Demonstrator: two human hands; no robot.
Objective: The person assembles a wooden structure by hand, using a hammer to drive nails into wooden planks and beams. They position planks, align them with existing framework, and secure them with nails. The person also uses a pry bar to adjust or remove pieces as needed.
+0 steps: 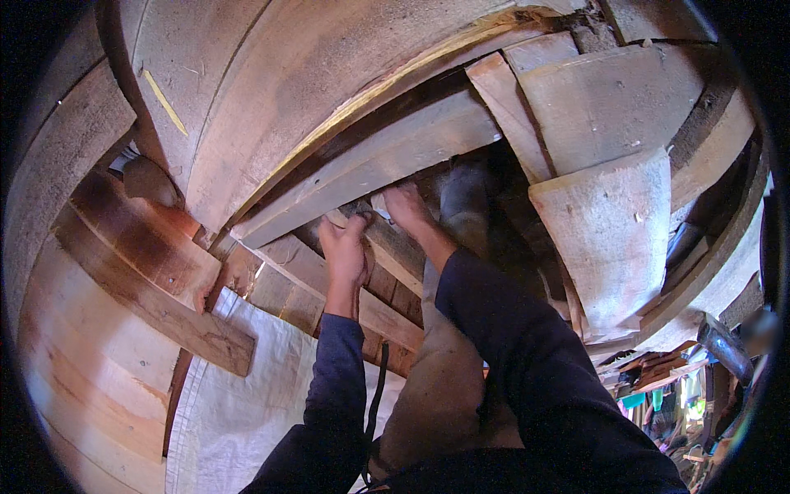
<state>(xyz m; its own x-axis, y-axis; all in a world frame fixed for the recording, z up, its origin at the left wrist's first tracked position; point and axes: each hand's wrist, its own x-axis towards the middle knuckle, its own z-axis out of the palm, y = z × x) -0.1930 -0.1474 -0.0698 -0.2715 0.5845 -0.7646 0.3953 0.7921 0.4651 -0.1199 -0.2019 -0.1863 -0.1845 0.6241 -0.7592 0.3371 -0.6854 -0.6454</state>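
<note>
My left hand (344, 249) is closed on a short piece of pale wood (336, 218), its end showing above the fingers, just under a long timber beam (370, 169). To its right, my right hand (407, 207) reaches beneath the same beam with its fingers curled. A small whitish edge (380, 204) shows at those fingertips; what it belongs to is hidden. Between and below the hands a narrow wooden plank (397, 257) slants down to the right. Shadow under the beam hides much of what both hands touch.
Curved planks (280, 90) bulge overhead, one with a splintered yellow edge. Upright boards (609, 239) stand at the right. A white sheet (247, 403) lies at lower left beside a thick board (156, 296). My legs (436, 370) stand among wooden slats; a metal cylinder (724, 350) sits far right.
</note>
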